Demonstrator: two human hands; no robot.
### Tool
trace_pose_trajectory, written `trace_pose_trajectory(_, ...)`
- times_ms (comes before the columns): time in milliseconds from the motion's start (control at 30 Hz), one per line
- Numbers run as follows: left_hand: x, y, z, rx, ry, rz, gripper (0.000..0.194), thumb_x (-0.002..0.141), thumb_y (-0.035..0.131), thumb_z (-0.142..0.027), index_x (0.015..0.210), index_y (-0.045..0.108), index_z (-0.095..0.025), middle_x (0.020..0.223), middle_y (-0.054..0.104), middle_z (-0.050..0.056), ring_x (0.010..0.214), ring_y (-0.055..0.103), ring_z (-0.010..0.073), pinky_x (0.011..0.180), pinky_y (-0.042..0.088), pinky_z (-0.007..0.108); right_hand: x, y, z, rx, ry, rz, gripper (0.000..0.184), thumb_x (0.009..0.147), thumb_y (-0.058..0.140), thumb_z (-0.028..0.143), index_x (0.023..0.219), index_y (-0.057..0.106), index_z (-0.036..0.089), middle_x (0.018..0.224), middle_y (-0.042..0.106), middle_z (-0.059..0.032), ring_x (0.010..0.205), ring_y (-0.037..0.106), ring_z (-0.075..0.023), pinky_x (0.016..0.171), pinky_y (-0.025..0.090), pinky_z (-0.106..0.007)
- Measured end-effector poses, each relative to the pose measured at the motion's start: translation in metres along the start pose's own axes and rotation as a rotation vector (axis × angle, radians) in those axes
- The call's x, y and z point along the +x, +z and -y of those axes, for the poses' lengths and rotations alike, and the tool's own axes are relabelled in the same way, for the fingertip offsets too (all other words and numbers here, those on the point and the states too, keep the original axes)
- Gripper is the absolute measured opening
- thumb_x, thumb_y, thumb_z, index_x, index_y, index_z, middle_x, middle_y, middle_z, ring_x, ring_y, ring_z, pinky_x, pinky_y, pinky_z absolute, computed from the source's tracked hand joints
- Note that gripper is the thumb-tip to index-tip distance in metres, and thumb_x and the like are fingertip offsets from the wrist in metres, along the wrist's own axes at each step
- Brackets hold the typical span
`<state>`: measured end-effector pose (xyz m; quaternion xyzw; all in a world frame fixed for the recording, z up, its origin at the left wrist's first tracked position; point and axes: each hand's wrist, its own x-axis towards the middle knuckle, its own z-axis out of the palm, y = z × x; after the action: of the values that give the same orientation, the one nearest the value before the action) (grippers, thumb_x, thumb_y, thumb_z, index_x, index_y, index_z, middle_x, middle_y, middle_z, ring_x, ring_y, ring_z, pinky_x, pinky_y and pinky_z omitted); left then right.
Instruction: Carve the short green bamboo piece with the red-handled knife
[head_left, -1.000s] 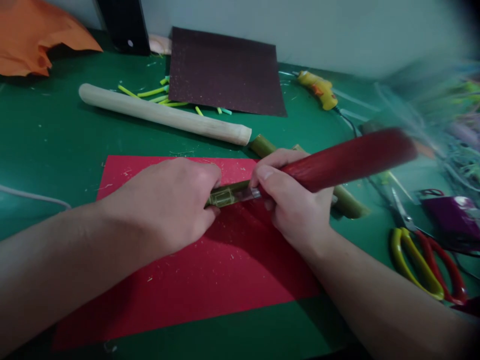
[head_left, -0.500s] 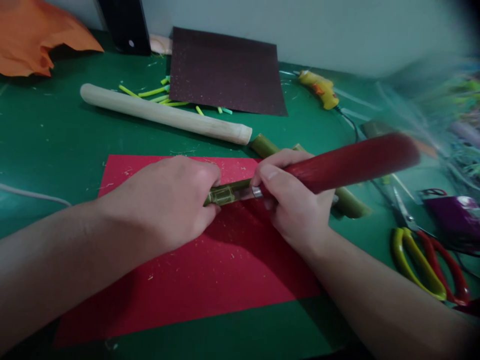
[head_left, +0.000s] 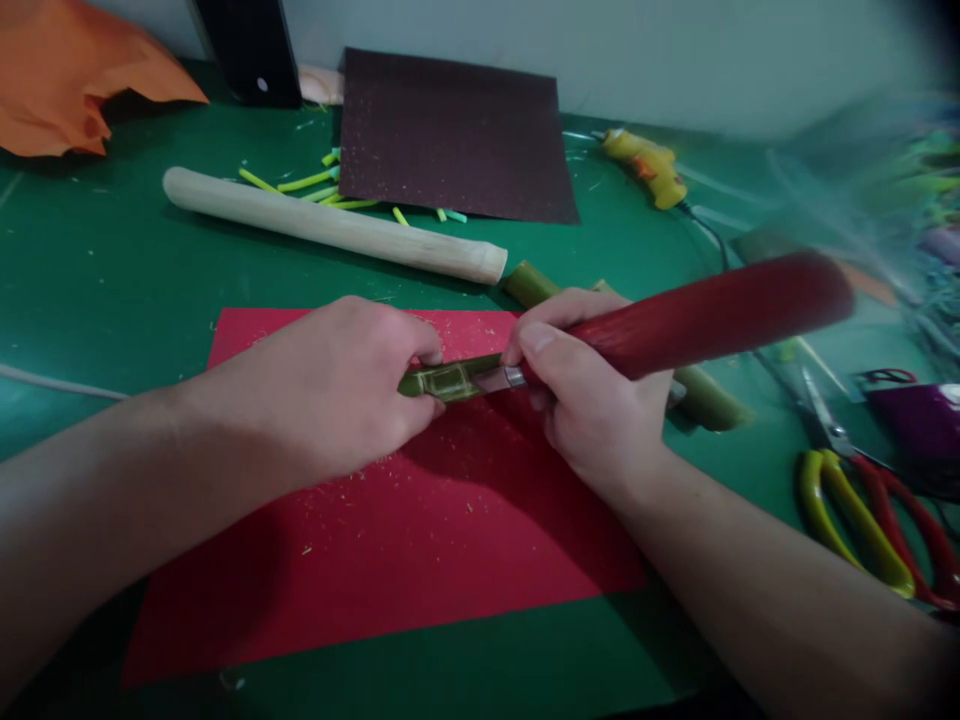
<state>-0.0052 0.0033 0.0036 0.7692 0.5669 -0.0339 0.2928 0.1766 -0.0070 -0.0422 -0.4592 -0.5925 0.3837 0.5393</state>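
Note:
My left hand (head_left: 360,380) grips the left end of a short green bamboo piece (head_left: 454,380), its thumb and forefinger pinching the sides. Pale lines are scored into the bamboo's top, forming a rectangle. My right hand (head_left: 589,390) is closed around a carving knife (head_left: 690,315) with a thick red handle and a metal collar. The short blade touches the bamboo at the scored marks; its tip is hard to make out. Beneath both hands lies a red sheet (head_left: 420,560) scattered with fine shavings.
Behind are a pale peeled bamboo stick (head_left: 337,225), a dark sheet (head_left: 457,135) over yellow-green strips and a yellow glue gun (head_left: 645,168). More green bamboo pieces (head_left: 709,400) lie beside my right hand. Scissors (head_left: 862,500) and a purple box (head_left: 919,425) are at right.
The view has shifted slightly. My left finger and thumb sit a little farther apart, exposing more of the bamboo's end. The knife stays against the bamboo.

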Motion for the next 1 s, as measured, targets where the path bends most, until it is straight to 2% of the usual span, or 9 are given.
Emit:
trace_pose_trajectory(233,0.0001,-0.0021,-0.0006,-0.001,-0.009,0.029,0.017,0.083,0.060,-0.037,0.073,0.067,-0.024,0.063,0.061,0.001,0.054,0.050,0.0151,0.053,0.029,0.031,0.0029,0.0017,0.0008,0.085,0.064,0.015,0.016,0.069,0.065,0.018,0.053,0.066,0.022,0.048,0.056,0.0017,0.042,0.045,-0.0100,0.040,0.040,-0.026)
trace_pose_trajectory(433,0.0006,-0.0015,-0.0001,0.006,-0.003,0.011,0.016,0.082,0.060,-0.036,0.077,0.069,-0.024,0.066,0.062,0.001,0.055,0.051,0.0150,0.053,0.031,0.031,-0.0003,0.0012,-0.0017,0.038,0.044,-0.045,0.016,0.073,0.065,0.022,0.057,0.066,0.024,0.054,0.056,0.0010,0.051,0.052,-0.0132,0.047,0.044,-0.029)
trace_pose_trajectory(633,0.0009,-0.0011,-0.0004,-0.017,-0.013,0.038,0.015,0.082,0.060,-0.035,0.077,0.069,-0.025,0.068,0.064,0.001,0.059,0.054,0.0162,0.055,0.033,0.031,-0.0007,-0.0008,0.0011,0.013,0.003,0.058,0.017,0.071,0.064,0.017,0.056,0.066,0.023,0.053,0.058,0.0018,0.047,0.049,-0.0110,0.043,0.038,-0.026)
trace_pose_trajectory(800,0.0019,-0.0037,-0.0014,-0.004,-0.032,0.042,0.020,0.083,0.059,-0.039,0.081,0.072,-0.024,0.061,0.060,0.000,0.052,0.050,0.0142,0.054,0.031,0.030,-0.0021,0.0004,-0.0007,0.071,0.047,-0.026,0.016,0.072,0.066,0.021,0.056,0.067,0.024,0.052,0.058,0.0013,0.046,0.048,-0.0119,0.042,0.039,-0.028)
trace_pose_trajectory(1000,0.0019,-0.0027,0.0008,0.003,-0.024,0.040,0.018,0.082,0.059,-0.038,0.083,0.072,-0.025,0.060,0.057,0.000,0.051,0.049,0.0147,0.055,0.031,0.031,-0.0026,-0.0005,-0.0017,0.069,0.020,-0.014,0.015,0.074,0.067,0.020,0.060,0.067,0.024,0.057,0.060,0.0014,0.049,0.050,-0.0123,0.046,0.041,-0.029)
